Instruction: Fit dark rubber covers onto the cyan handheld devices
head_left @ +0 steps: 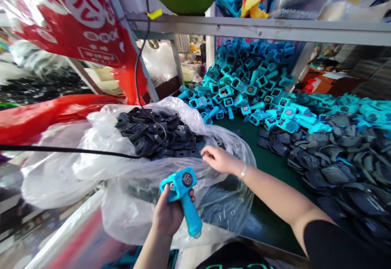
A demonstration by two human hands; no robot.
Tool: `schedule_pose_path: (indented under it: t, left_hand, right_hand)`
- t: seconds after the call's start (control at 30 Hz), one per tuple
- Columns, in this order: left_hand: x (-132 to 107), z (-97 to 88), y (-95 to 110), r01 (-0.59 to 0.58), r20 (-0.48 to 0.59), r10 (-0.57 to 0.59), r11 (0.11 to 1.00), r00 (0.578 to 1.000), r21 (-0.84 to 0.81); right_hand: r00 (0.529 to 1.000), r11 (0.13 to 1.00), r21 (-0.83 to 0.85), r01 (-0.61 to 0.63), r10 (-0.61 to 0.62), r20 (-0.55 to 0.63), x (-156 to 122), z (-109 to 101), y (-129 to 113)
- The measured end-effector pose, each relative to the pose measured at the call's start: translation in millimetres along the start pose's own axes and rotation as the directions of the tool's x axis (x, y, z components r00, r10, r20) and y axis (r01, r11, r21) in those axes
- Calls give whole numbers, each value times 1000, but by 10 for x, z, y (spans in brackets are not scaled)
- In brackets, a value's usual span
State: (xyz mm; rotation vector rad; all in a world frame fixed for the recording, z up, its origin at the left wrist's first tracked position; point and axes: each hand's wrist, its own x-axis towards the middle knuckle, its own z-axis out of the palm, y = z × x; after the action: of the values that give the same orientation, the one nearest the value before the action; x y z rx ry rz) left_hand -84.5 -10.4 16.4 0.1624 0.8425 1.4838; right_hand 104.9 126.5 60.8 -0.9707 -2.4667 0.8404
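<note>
My left hand (171,216) is wrapped round a bright blue plastic toy housing (180,181), thumb at its open square end. The housing has a round dark emblem on one side, and its handle slants down to the right. Over the near right edge of an opened clear plastic bag (238,151) is my right hand (218,159), fingers bent together beside a heap of dark plastic covers (155,132). Whatever lies between those fingertips is too small to make out.
Many matching blue housings (244,84) are piled at the back of the green worktop (235,128). Dark pieces (336,171) lie heaped on the right. A black cable (70,149) crosses the bag. A metal shelf beam (259,28) spans above; a red bag (88,20) hangs upper left.
</note>
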Motion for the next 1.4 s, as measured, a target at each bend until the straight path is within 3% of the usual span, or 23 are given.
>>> schedule_pose_path:
  t: [0.13,0.2,0.27,0.4,0.53,0.6,0.67,0.77,0.9,0.97,1.13,1.3,1.4]
  left_hand:
    - [-226,-68,29,92,61,-91,996,994,-8]
    - [-262,-74,40,157,82,-155,987,985,-18]
    - [-247,-115,70,180,81,-179,984,981,-10]
    - [-116,-188,124,162,99,-160,987,982,-17]
    - [44,-19,41,240,249,-217,968,944,-69]
    - [104,140,-58,348,343,-304,935,889,-74]
    - [145,298,-174,484,431,-417,873,801,-55]
    - [170,475,-334,641,532,-534,767,657,-23]
    - [149,598,-478,707,593,-587,706,551,41]
    - [122,631,-532,709,584,-604,702,542,67]
    - [72,663,-653,675,475,-621,734,623,74]
    - [58,656,-702,671,428,-660,726,618,150]
    - [32,677,-696,645,446,-648,742,618,185]
  right_hand:
    - [999,983,-181,-5,-2,-39,901,104,167]
    - [999,978,-211,-12,1,-51,1086,147,209]
    - [996,981,-194,-29,12,-89,1053,163,252]
    - [968,995,-27,-101,92,-234,473,125,336]
    - [965,973,200,-114,157,-209,-398,33,265]
    - [973,949,307,-73,135,-186,-777,-15,130]
    - [967,941,338,-23,106,-230,-1060,-69,-45]
    - [928,989,133,59,-6,-373,-1313,-173,-279]
    - [921,980,-140,140,-181,-346,-1506,-302,-378]
    - [935,984,-144,104,-146,-324,-1592,-321,-356]
    - [910,999,-5,43,-41,-413,-1749,-257,-307]
    - [877,995,-40,93,-101,-471,-1810,-210,-331]
    - [860,979,-169,115,-184,-477,-1842,-200,-364]
